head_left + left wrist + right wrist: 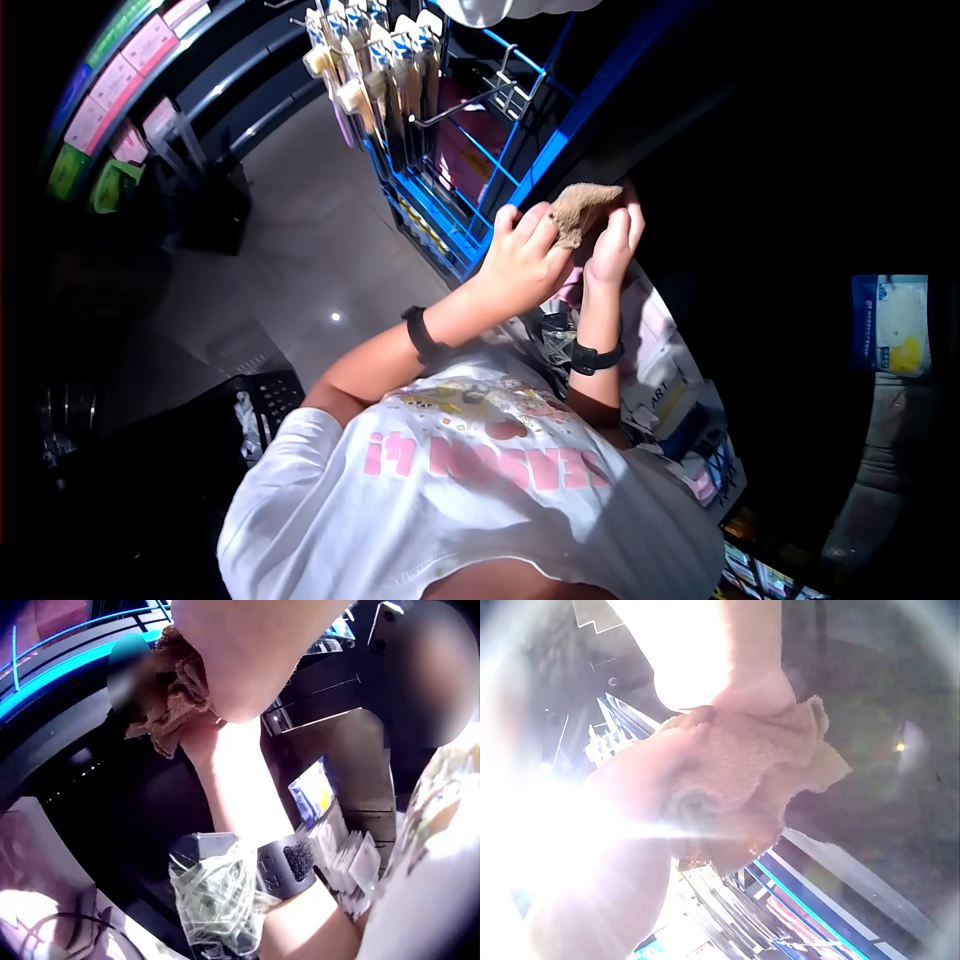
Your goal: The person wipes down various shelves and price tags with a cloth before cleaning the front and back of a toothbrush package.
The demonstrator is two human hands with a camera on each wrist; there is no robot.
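The left hand (pixel 522 262) and right hand (pixel 612 245) are pinching a brown cloth (pixel 582 210); a package (pixel 664 398) reading "ART" is lying near the right forearm, a blue rack (pixel 478 232) standing beside the left.

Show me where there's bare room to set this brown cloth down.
The grey floor shows a bare patch between the blue rack and the black basket. It is crowded at the brushes hanging on the rack, and beside the right forearm, where packages pile up. The darkest areas can't be judged.
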